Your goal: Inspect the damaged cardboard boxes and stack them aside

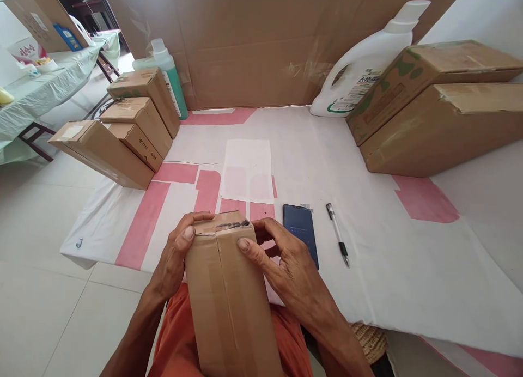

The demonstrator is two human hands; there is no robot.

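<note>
Taped cardboard box [226, 301] is clasped by left hand [173, 260] and right hand [292, 265], seemingly for steadiness, at the bench's [408, 279] near edge.

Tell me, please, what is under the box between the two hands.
Orange clothing shows on both sides of the box, and the tablecloth past its far end. Whatever lies directly underneath is covered.

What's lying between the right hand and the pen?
A dark smartphone lies between the right hand and the pen, as the head view shows.
</note>
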